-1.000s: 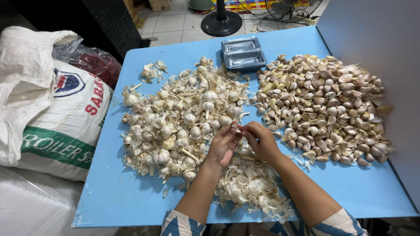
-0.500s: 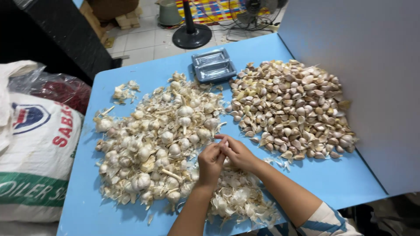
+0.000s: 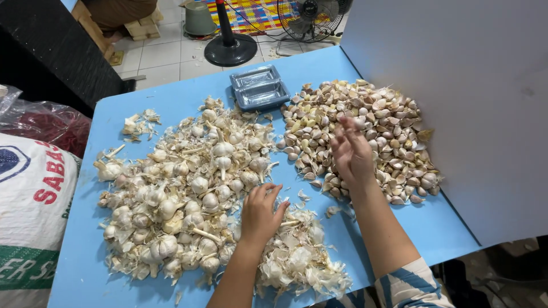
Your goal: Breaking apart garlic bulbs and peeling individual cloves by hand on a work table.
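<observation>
On a blue table point(image 3: 319, 68) lies a big heap of whole garlic bulbs point(image 3: 188, 188) at the left and a heap of separated garlic cloves point(image 3: 371, 131) at the right. A mound of papery garlic skins point(image 3: 299, 259) sits at the near edge between my arms. My left hand point(image 3: 260, 214) rests palm down, fingers apart, at the edge of the bulb heap beside the skins. My right hand point(image 3: 351, 151) hovers over the clove heap with fingers spread and blurred; nothing shows in it.
A stack of dark plastic trays point(image 3: 260, 88) stands at the table's far side. A white printed sack point(image 3: 28, 217) and a plastic bag of red things point(image 3: 40, 122) lie left. A white board point(image 3: 462, 91) walls the right. Fans point(image 3: 311, 17) stand on the tiled floor.
My hands were together working one bulb over the skins. Now they are apart: the right has swung out over the clove heap, the left has dropped to the bulb heap's edge.
</observation>
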